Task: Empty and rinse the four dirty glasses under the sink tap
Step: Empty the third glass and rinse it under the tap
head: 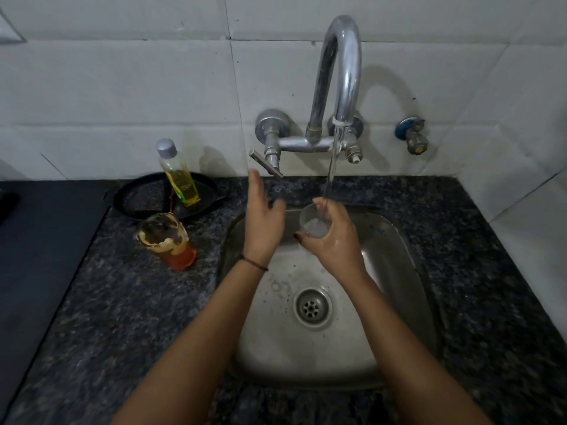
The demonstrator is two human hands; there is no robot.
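**Rinsing one glass while a dirty one waits on the counter**

The dark granite counter (122,302) keeps what is not in use out of the splash. The steel sink (395,240) lies below the work, so whatever spills runs to the drain. The arched tap (343,72) is running, and its stream (333,167) falls near the back of the basin.

A black pan (138,197) sits by the wall with a bottle of yellow liquid (179,176) standing in it.

The right hand (334,243) is wrapped around a clear glass (313,223), tilting its mouth under the stream so water churns inside. The left hand (264,222) is empty, with its fingers straight. It is raised just beside the tap lever (265,168), probably to work it.

A dirty glass (167,240) with foamy residue and reddish liquid stands left of the sink, within reach. No other glasses are in view.
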